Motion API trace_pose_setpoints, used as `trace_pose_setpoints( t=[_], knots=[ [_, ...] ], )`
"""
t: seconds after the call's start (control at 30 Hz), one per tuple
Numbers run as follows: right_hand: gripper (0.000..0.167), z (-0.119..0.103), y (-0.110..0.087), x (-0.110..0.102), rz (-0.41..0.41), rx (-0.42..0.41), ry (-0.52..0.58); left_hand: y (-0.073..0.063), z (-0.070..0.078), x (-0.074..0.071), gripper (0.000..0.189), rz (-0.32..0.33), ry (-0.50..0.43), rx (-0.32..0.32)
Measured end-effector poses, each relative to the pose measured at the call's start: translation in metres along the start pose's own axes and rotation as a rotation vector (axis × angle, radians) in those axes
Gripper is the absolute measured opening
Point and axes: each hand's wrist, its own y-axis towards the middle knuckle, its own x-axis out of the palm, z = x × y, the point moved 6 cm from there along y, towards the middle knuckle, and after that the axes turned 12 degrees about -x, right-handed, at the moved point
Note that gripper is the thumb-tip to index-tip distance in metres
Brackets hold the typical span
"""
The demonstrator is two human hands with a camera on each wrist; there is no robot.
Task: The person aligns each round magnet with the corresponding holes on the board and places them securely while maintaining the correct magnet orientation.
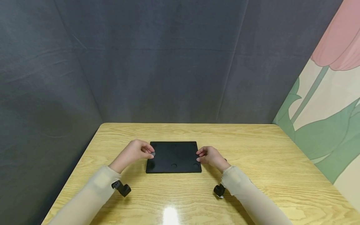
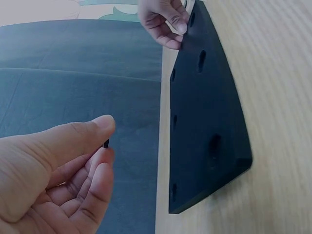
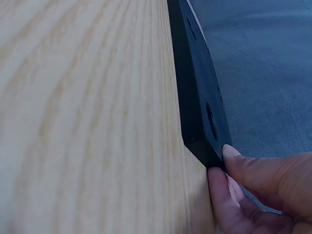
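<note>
A flat black board [image 1: 175, 156] with several shallow round recesses lies on the table. My left hand [image 1: 139, 150] pinches a small, thin dark disc [image 1: 153, 153] between thumb and fingers, over the board's left edge. In the left wrist view the disc [image 2: 106, 144] shows edge-on at the fingertips, held above the board's surface. At the board's right edge, my right hand [image 1: 210, 156] grips the side. The right wrist view has the thumb [image 3: 233, 152] on the board's upper edge and a finger against its side, by the table.
The wooden table [image 1: 253, 150] has a dark cloth [image 1: 168, 62] hanging behind it and along its left side. On the right stands a wall with a painted flower [image 1: 323, 125]. Each wrist wears a small black camera, one of them at the left cuff [image 1: 121, 188].
</note>
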Motion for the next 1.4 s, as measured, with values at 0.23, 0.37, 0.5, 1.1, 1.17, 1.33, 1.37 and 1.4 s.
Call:
trace_pose_setpoints(
  t=[0.23, 0.37, 0.5, 1.1, 1.17, 1.33, 1.37, 1.4],
  knots=[
    [0.021, -0.002, 0.000, 0.000, -0.003, -0.014, -0.019, -0.003, -0.006, 0.010, 0.012, -0.038, -0.018, -0.046],
    [0.021, -0.003, -0.001, -0.001, -0.003, -0.015, -0.026, -0.004, -0.009, 0.014, 0.012, -0.038, -0.013, -0.052],
    [0.021, -0.003, -0.002, -0.001, -0.003, -0.010, -0.022, -0.005, -0.013, 0.019, 0.012, -0.046, -0.006, -0.056],
    [0.021, -0.001, -0.001, -0.002, -0.005, -0.015, -0.006, 0.000, -0.034, 0.029, 0.012, -0.084, -0.009, -0.067],
    [0.021, 0.000, -0.001, -0.002, -0.005, -0.016, -0.007, 0.001, -0.035, 0.031, 0.012, -0.088, -0.014, -0.064],
    [0.021, -0.001, -0.001, -0.002, -0.006, -0.021, -0.007, 0.003, -0.037, 0.034, 0.012, -0.091, -0.014, -0.054],
    [0.021, -0.001, -0.001, -0.002, -0.007, -0.023, -0.008, 0.003, -0.037, 0.034, 0.012, -0.092, -0.012, -0.052],
    [0.021, -0.001, -0.001, -0.002, -0.006, -0.024, -0.008, 0.003, -0.037, 0.035, 0.012, -0.092, -0.009, -0.049]
  ],
)
